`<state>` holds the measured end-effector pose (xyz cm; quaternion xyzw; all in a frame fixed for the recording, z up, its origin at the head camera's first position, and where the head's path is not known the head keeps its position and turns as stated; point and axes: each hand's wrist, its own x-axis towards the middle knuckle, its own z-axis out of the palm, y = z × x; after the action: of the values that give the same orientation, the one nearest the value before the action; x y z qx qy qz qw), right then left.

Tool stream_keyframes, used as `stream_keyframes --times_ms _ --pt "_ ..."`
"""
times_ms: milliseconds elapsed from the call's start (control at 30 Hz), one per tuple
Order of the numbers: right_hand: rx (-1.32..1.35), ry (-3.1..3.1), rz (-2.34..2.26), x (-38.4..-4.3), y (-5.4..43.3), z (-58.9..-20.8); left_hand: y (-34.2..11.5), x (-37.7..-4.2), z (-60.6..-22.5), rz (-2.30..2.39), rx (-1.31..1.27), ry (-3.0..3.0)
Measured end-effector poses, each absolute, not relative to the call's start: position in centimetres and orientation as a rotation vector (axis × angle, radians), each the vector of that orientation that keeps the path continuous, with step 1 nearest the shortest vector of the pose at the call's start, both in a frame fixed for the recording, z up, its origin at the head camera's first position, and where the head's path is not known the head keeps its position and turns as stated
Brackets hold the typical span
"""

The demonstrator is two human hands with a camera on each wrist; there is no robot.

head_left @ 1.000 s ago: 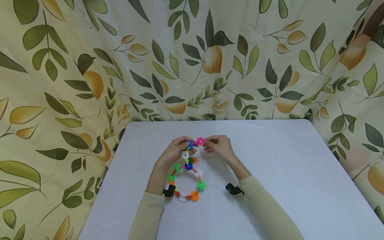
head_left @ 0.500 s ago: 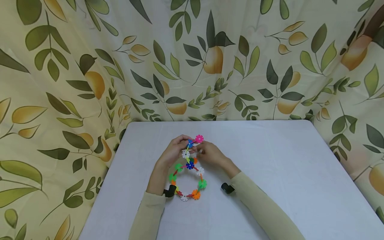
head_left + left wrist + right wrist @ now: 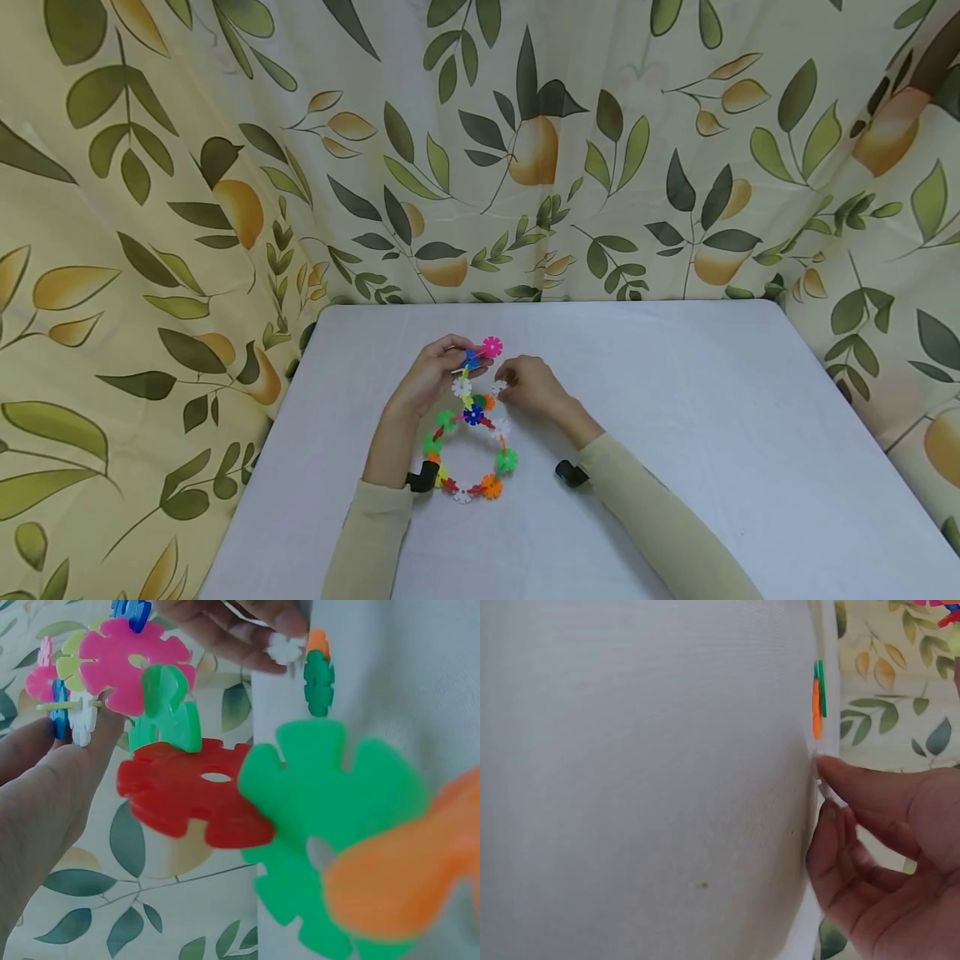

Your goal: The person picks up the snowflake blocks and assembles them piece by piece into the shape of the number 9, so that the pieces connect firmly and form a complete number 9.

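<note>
In the head view, my left hand holds the upper end of a linked chain of plastic snowflake discs. A blue disc is at its fingers, and a pink disc sticks out at the top. Below, through a white disc and a dark blue disc, the chain joins a ring with green discs and an orange disc. My right hand pinches a separate white snowflake disc between thumb and fingers, low at the tabletop.
Beside the right fingertips, a loose dark green disc and orange disc lie overlapping on the white table. A leaf-and-fruit patterned curtain hangs behind the table. Black wrist mounts sit at both cuffs.
My right hand has left the pink disc, moved down toward the table and taken hold of a white disc. The left hand still holds the chain, shifted slightly.
</note>
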<state>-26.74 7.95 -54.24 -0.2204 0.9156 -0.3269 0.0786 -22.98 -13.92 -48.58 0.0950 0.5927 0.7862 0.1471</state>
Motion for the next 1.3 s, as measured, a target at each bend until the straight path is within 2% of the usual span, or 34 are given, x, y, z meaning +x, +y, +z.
stream_keyframes --times_ms 233,467,667,1300 --pt "-0.600 2.739 -1.153 -26.3 8.9 -53.9 -14.0 -23.0 -48.4 2.296 0.265 1.646" --pt "-0.429 2.505 -1.677 -25.5 9.9 -52.1 -14.0 -23.1 -48.5 2.297 0.246 1.643" --pt "-0.430 2.305 -2.002 -25.1 10.7 -50.5 -14.1 -23.2 -48.7 2.306 0.239 1.627" --pt "-0.578 2.405 -2.173 -24.3 10.9 -49.9 -12.6 -23.3 -49.1 2.273 0.128 1.675"
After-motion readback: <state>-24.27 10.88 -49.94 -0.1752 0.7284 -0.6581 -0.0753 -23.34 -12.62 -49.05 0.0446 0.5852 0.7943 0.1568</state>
